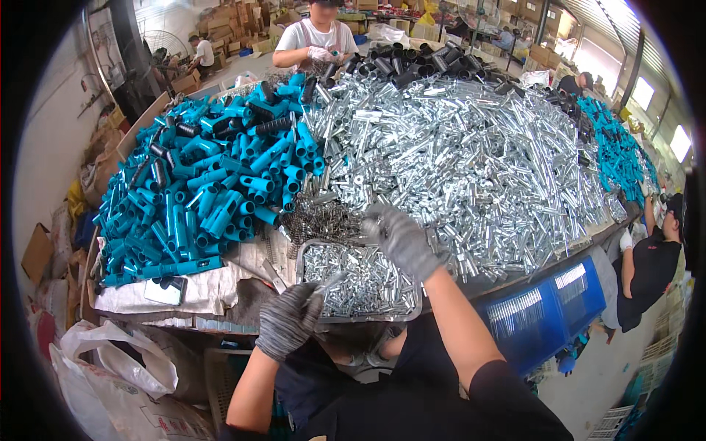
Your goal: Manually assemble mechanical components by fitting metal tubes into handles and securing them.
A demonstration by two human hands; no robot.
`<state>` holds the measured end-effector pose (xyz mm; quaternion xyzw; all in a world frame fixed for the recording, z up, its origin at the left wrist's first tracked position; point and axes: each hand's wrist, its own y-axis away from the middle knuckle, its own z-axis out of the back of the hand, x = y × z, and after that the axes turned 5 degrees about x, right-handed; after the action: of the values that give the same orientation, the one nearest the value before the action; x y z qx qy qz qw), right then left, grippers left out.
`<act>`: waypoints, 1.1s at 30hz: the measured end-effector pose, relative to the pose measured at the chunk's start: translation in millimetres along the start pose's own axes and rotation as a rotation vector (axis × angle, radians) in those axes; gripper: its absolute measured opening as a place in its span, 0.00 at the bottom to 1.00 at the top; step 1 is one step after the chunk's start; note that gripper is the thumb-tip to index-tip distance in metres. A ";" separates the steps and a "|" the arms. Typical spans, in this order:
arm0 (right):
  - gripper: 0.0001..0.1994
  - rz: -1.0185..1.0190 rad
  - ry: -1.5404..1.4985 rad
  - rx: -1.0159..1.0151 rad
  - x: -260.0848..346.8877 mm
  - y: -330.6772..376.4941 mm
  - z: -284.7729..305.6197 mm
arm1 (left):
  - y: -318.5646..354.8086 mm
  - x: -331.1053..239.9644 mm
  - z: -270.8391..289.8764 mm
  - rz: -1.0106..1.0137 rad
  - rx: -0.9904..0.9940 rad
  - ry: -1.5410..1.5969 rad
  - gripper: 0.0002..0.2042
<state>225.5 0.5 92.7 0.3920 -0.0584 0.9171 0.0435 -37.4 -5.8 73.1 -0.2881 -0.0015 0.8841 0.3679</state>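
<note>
Right grip point(401, 239) blurred beside springs point(321, 218)

Teal tubes point(209, 209) and metal parts point(456, 147) block ahead; the pale cloth point(209, 287) seems passable.

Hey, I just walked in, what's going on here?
Someone in gray gloves is handling small parts at a crowded worktable. Their left hand pinches a small silvery piece, while their right hand is by the dark springs; whether it grips any is unclear. A tray of small metal parts sits between the hands. Teal tubes are heaped to the left, loose metal parts ahead and right. Across the table, a co-worker stands.
</note>
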 end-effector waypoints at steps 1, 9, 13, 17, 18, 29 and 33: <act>0.19 0.083 0.276 -0.160 -26.0 -24.6 -2.9 | 2.8 14.8 -12.1 0.029 -0.125 0.209 0.11; 0.11 0.071 0.383 -0.129 -33.3 -80.2 -4.8 | 26.2 74.6 -69.6 0.371 -0.386 1.096 0.13; 0.10 0.200 -0.015 -0.298 -28.4 -85.3 15.3 | 22.9 75.4 -72.2 0.490 -0.365 1.108 0.13; 0.11 0.128 -0.592 -0.082 -37.4 -86.0 24.3 | 22.2 84.4 -75.2 0.418 -0.341 1.057 0.13; 0.11 0.121 -0.592 -0.077 -38.1 -83.5 27.1 | 23.5 81.9 -77.7 0.373 -0.377 1.061 0.13; 0.13 0.005 -0.291 -0.233 -71.0 -77.2 43.1 | 20.2 78.4 -73.6 0.408 -0.367 1.056 0.11; 0.12 -0.030 -0.491 -0.233 -67.4 -77.0 50.0 | 21.7 76.9 -70.6 0.384 -0.335 1.146 0.11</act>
<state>317.3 67.3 83.8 0.5956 -0.1663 0.7811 0.0866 -58.7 13.7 -29.5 -0.7653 0.1091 0.6272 0.0948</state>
